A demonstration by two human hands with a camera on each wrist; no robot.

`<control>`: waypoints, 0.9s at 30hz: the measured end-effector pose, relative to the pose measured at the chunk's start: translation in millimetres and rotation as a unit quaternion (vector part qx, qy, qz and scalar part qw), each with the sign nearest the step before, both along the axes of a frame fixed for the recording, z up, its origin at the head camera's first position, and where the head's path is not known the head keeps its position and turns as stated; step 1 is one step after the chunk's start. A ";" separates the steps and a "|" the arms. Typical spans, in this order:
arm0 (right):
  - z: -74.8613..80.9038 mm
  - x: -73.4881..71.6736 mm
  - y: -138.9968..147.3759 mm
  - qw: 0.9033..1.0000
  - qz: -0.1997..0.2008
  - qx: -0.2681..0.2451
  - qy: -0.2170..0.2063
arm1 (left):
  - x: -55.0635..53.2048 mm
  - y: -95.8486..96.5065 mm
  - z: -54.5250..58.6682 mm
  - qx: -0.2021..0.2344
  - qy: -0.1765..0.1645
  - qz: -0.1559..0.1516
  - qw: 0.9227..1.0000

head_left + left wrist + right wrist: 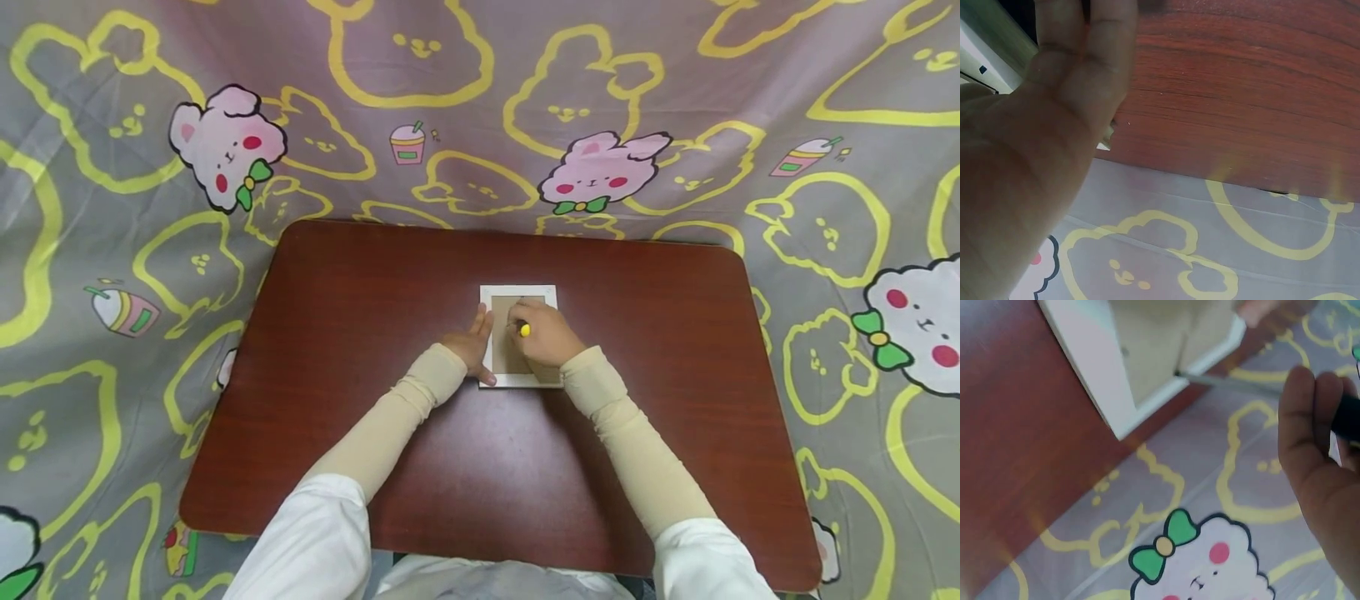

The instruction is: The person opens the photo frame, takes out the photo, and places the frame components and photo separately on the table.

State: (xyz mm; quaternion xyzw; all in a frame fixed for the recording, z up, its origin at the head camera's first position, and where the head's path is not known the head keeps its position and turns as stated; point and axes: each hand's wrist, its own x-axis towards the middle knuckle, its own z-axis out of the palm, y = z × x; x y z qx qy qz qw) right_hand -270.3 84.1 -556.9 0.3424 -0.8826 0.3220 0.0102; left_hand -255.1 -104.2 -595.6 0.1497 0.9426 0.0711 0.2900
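Your left hand [471, 346] rests at the left edge of the white frame [517, 290]; its fingers lie extended, and the thumb is spread apart toward the near left corner. Your right hand [547, 333] has its fingers clamped around the screwdriver [525, 330], whose yellow end points up. In the right wrist view, its thin shaft reaches the beige panel [1160, 337], just beside the inner rim. The frame lies flat around the middle of the brown table [510, 467].
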 end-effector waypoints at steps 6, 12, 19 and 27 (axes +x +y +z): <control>28.5 -29.9 12.3 0.993 -0.025 -0.039 -0.112 | 0.9 0.3 3.8 0.002 -0.002 -0.002 1.000; 46.5 -60.6 17.1 0.980 -0.045 -0.035 -0.188 | -1.5 0.0 -0.8 0.007 -0.014 0.001 1.000; 63.6 -89.2 13.2 0.967 -0.050 -0.019 -0.247 | -1.3 -0.1 -2.2 0.007 -0.018 0.002 1.000; 70.3 -112.0 7.9 0.961 -0.042 0.007 -0.272 | 2.2 0.0 5.5 0.026 -0.018 0.009 0.999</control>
